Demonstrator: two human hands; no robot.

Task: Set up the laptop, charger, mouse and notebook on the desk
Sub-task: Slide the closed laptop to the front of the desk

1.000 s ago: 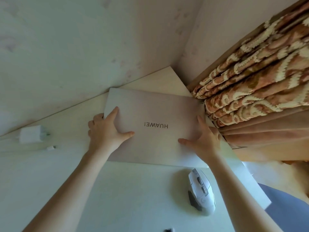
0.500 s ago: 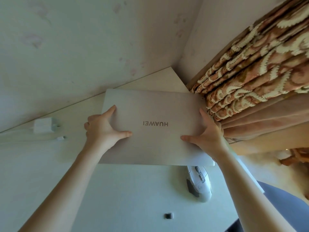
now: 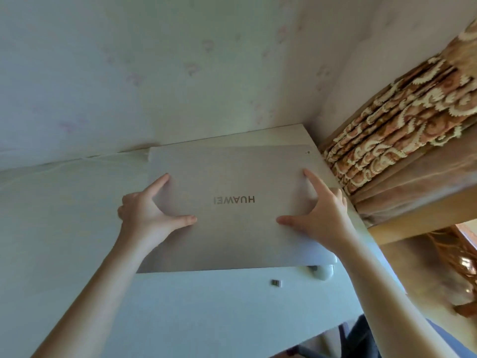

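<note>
Two bare hands hold a closed silver laptop (image 3: 232, 210) over a pale desk (image 3: 64, 228). On the far left, a thin white cable (image 3: 77, 161) lies along the back of the desk by the wall (image 3: 129, 73). Next comes the left hand (image 3: 148, 215). Its thumb (image 3: 180, 220) and first finger (image 3: 158, 182) are spread wide and lie on the lid, and its other fingers curl round the left edge of the laptop. The laptop sits in the middle, with its brand name upside down on the lid. Its near edge looks lifted off the desk, but I cannot tell if the far edge touches the desk. Just below the laptop, a tiny dark plug piece (image 3: 276, 282) lies on the desk. Next is the right hand (image 3: 322, 215). Its thumb and first finger are spread wide on the lid too, and its other fingers go round the right edge. A white mouse (image 3: 322, 272) peeks out from under the near right corner of the laptop; most of it is hidden. On the far right hangs a brown curtain (image 3: 400, 130) with curly cream shapes.
</note>
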